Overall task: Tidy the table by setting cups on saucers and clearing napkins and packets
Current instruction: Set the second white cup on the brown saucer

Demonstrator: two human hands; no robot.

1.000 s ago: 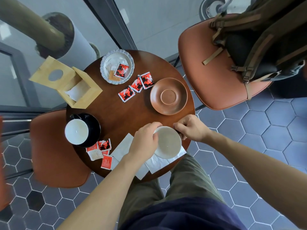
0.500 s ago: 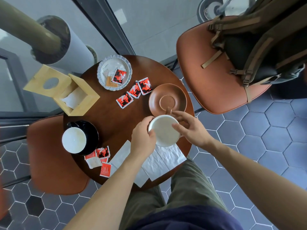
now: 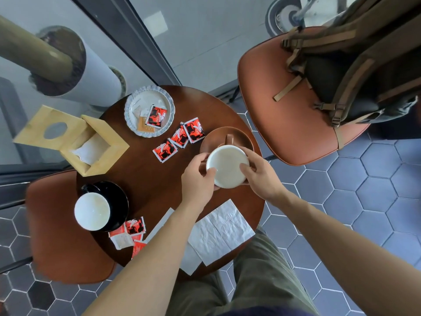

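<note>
Cup (image 3: 227, 166) is gripped at its rim by my left hand (image 3: 197, 176) and right hand (image 3: 259, 176), above the near edge of the brown saucer (image 3: 214, 137). If I lower it off-centre, it may tip or push the saucer toward the counter (image 3: 148, 179) edge.

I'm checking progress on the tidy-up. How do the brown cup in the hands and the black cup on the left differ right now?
The brown cup is gripped at its rim by the left hand and the right hand; nothing touches the black cup. The brown cup is over the near edge of the brown saucer, and whether it rests there is unclear; the black cup already sits on its black saucer. Both cups are upright with pale insides.
</note>
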